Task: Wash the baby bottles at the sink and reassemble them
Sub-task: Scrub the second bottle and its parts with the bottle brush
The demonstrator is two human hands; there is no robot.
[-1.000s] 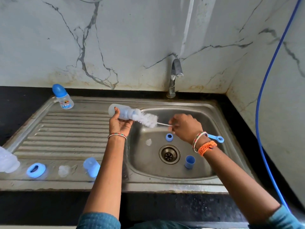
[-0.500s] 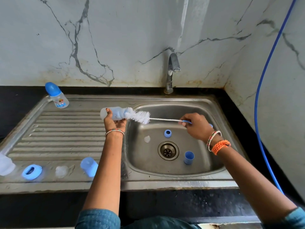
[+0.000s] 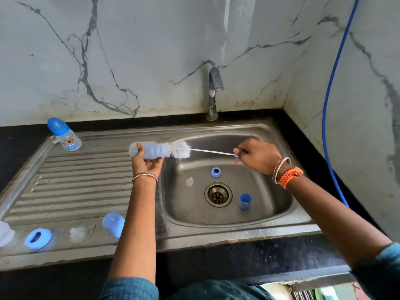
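My left hand (image 3: 146, 163) grips a clear baby bottle (image 3: 149, 150) lying sideways over the left rim of the steel sink (image 3: 270, 219). The white bristle head of a bottle brush (image 3: 179, 150) sits at the bottle's mouth, partly inside it. My right hand (image 3: 257, 155) pinches the brush's thin wire handle over the basin. In the basin lie a blue ring (image 3: 216, 172), a clear teat (image 3: 189, 182) and a blue cap (image 3: 245, 201). An assembled bottle with a blue cap (image 3: 65, 135) stands at the back left of the drainboard.
On the front of the drainboard (image 3: 71, 187) lie a blue ring (image 3: 37, 238), a clear teat (image 3: 78, 234), a blue cap (image 3: 113, 224) and part of a clear bottle (image 3: 5, 233) at the left edge. The tap (image 3: 214, 92) is off. A blue hose (image 3: 331, 105) hangs on the right wall.
My right hand has drawn the brush back to the right, so more wire handle shows and the bristles are partly out of the bottle. The left hand keeps hold of the bottle.
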